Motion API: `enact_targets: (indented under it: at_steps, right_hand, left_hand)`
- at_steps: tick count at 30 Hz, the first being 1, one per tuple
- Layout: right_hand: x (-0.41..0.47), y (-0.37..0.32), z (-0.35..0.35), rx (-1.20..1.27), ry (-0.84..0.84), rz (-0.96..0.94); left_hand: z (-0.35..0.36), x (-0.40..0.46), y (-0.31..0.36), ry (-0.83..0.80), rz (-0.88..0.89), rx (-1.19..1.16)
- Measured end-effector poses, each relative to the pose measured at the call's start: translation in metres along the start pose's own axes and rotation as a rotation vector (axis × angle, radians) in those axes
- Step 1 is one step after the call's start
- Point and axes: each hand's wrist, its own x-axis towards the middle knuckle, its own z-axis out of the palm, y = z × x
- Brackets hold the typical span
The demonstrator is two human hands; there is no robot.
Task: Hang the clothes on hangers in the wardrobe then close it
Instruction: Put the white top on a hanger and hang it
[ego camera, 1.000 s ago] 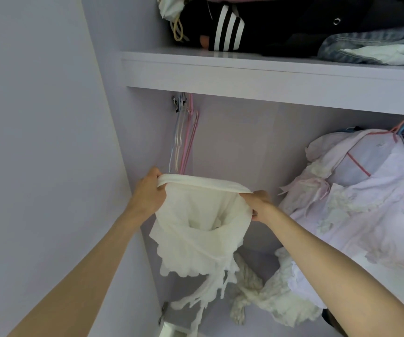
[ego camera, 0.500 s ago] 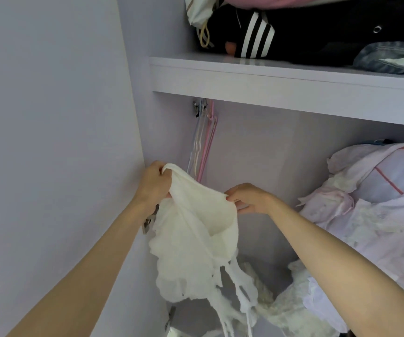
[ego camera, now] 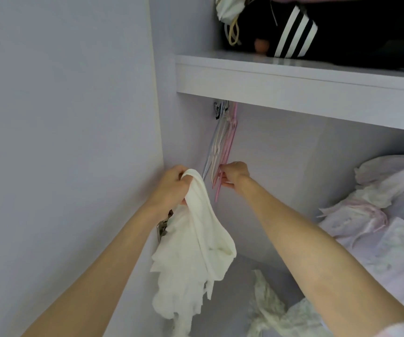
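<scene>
Since half a second ago: right hand (ego camera: 234, 173) has let go of the white garment (ego camera: 196, 244) and gone up to the hangers; garment now hangs from the left hand alone, its band no longer stretched between both.

Far left: plain lilac wardrobe side panel (ego camera: 69, 117), bare. A metal hinge (ego camera: 162, 226) shows at its inner edge, partly behind the garment.

Left hand (ego camera: 173, 186): fingers curled tight round the bunched top band of the white garment, thumb side up, held near the panel edge. Cloth drops from the fist in a loose fold, ruffled hem and thin strips trailing low, clear of the wardrobe floor as far as can be seen.

Just right of it: bunch of empty hangers (ego camera: 220, 152), clear, cream and pink, hanging close together from a metal bracket (ego camera: 218, 108) under the shelf (ego camera: 293, 88). Right hand at their lower ends, fingertips pinching a pink hanger; the rest of the bunch hangs beside the fingers.

Above: shelf stacked with dark clothing (ego camera: 342, 25), one piece with white stripes.

Far right: pale pink and white frilled clothes (ego camera: 378, 227) already hanging. Below, crumpled pale fabric (ego camera: 276, 312) lies on the wardrobe floor.
</scene>
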Motion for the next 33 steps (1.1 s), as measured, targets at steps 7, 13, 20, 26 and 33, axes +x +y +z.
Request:
enact_targets:
  at_steps: [7, 13, 20, 26, 33]
  right_hand:
    - [0.007, -0.007, -0.019, 0.101, 0.088, -0.059]
    - [0.009, -0.009, -0.049, 0.06, 0.235, -0.258]
    - [-0.009, 0.022, -0.081, -0.041, 0.302, -0.322]
    - [-0.046, 0.083, -0.113, 0.117, 0.456, -0.273]
    - [-0.065, 0.112, -0.149, 0.198, 0.247, -0.092]
  left_hand:
    - [0.005, 0.005, -0.001, -0.014, -0.028, 0.032]
    - [0.018, 0.005, 0.003, -0.028, -0.029, 0.053]
    - [0.034, 0.002, -0.002, 0.01, -0.072, 0.058]
    - [0.051, -0.006, -0.014, 0.041, -0.154, 0.06]
    - [0.069, -0.022, -0.025, -0.016, -0.217, 0.045]
